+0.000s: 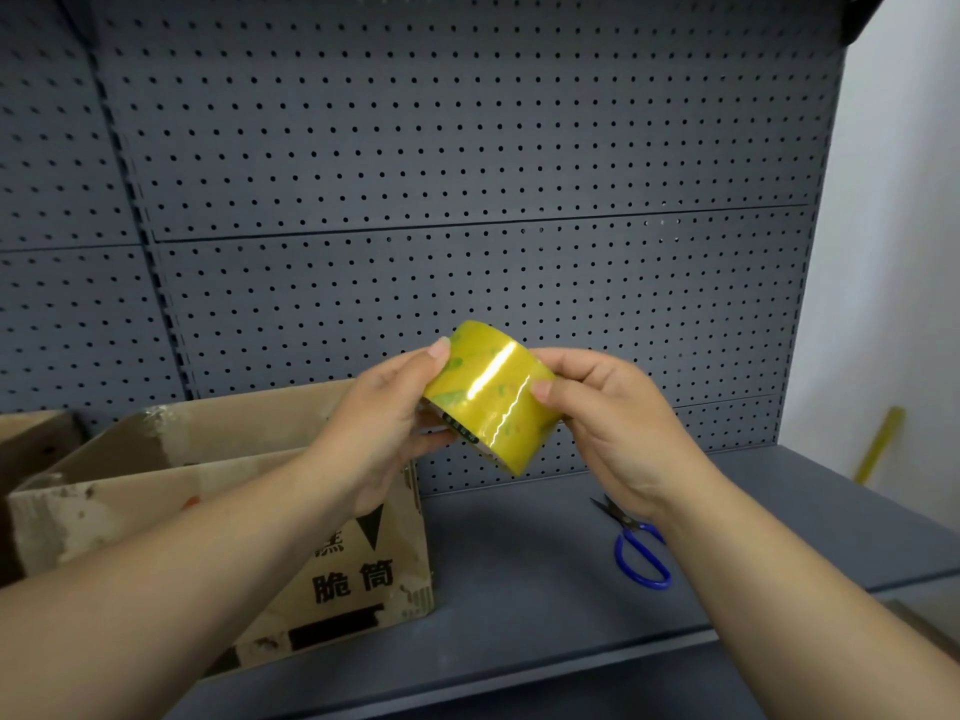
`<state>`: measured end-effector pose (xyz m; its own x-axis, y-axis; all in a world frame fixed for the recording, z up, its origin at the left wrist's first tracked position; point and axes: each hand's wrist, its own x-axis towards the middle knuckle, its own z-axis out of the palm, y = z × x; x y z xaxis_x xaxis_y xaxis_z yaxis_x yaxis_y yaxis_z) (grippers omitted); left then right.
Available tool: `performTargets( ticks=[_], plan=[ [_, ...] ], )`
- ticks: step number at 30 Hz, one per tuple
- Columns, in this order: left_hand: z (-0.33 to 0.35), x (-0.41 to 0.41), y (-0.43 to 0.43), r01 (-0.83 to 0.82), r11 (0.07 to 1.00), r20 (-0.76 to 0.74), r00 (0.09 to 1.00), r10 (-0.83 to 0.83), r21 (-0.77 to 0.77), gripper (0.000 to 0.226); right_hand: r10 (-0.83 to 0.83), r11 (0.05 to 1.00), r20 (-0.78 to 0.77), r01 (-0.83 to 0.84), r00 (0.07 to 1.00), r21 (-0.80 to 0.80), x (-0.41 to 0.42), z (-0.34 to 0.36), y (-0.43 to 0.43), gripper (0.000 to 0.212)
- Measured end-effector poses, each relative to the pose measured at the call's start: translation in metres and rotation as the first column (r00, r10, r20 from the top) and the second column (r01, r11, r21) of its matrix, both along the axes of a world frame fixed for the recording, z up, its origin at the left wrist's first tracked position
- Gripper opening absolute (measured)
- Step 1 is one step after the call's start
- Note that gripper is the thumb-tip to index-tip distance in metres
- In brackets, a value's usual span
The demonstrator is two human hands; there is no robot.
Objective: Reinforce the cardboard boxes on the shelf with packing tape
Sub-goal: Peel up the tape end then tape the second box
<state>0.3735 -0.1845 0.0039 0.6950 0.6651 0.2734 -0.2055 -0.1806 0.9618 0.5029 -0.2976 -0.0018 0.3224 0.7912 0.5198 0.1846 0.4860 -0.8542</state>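
Observation:
A yellow roll of packing tape (488,394) is held up in front of me over the shelf, between both hands. My left hand (384,423) grips its left side, thumb on the roll's top edge. My right hand (613,413) grips the right side, with the thumb pressed on the tape's outer face. A worn cardboard box (171,491) with black printed characters stands on the shelf at the lower left, below my left forearm, with old tape residue on its top.
Blue-handled scissors (636,545) lie on the grey shelf (519,574) to the right of the box. A dark pegboard wall (467,174) backs the shelf. A second box's corner (31,433) shows at far left. A yellow stick (880,444) leans by the white wall.

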Motion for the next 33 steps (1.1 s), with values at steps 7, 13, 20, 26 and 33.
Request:
performTargets(
  ticks=[7,13,20,26,33],
  plan=[
    [-0.005,-0.003,0.002,-0.016,0.999,-0.042,0.999,0.018,0.047,0.032,0.023,1.000,-0.011,-0.023,1.000,-0.009,0.000,-0.007,0.002,0.023],
    [-0.009,-0.003,0.000,-0.082,0.992,-0.104,0.990,0.092,0.098,0.034,0.017,0.999,-0.059,-0.019,0.998,-0.033,-0.003,-0.017,0.003,0.029],
    [-0.016,-0.002,0.003,-0.132,0.979,-0.173,0.972,0.159,0.158,0.032,0.028,1.000,-0.191,-0.027,0.981,0.010,-0.010,-0.041,0.007,0.035],
    [-0.014,-0.003,0.001,-0.101,0.980,-0.169,0.977,0.131,0.174,0.054,-0.048,0.999,-0.172,0.050,0.984,0.005,-0.011,-0.043,0.006,0.040],
    [-0.008,-0.006,-0.001,-0.095,0.986,-0.144,0.983,0.114,0.138,0.056,-0.016,0.999,-0.219,0.026,0.976,0.043,-0.009,-0.035,0.003,0.033]
  ],
)
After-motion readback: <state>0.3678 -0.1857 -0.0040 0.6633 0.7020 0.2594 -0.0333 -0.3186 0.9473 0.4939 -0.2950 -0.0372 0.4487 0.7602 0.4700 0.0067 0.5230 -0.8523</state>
